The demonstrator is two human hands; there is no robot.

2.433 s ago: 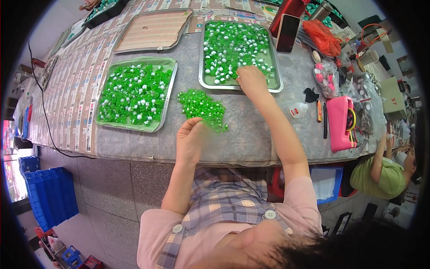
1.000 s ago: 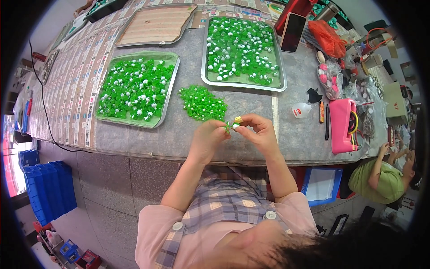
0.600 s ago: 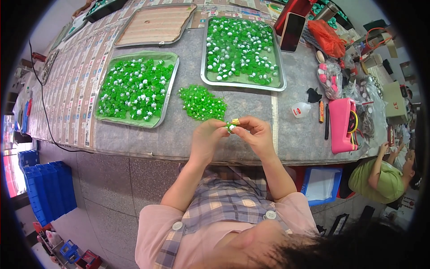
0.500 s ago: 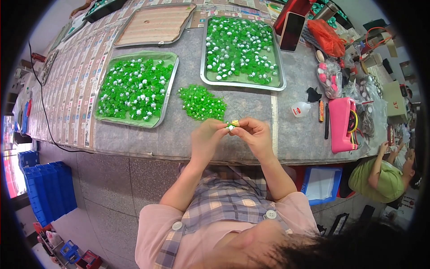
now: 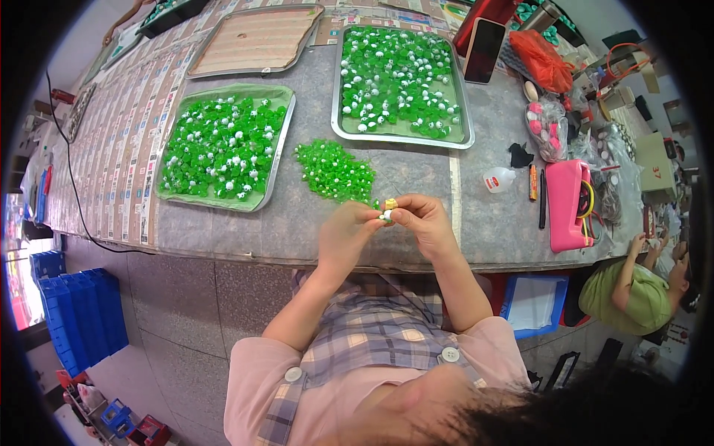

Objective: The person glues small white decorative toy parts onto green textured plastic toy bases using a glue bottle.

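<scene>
Head view: left hand [image 5: 343, 234] and right hand [image 5: 422, 221] together at tabletop [image 5: 416, 175] edge, fingers pinching small yellow-white piece [image 5: 388, 210] just below loose green pile [image 5: 336, 171]. Apparently mid-assembly; next move likely calls for steady, aligned pressing of parts.

Bare tabletop [image 5: 476, 223] at centre right, between the green pile [image 5: 336, 171] and the pink case [image 5: 568, 206], gives hands room. Two bead trays [image 5: 223, 149] [image 5: 402, 82] block the upper middle; a small bottle [image 5: 498, 179] and pens [image 5: 537, 192] crowd the right.
</scene>
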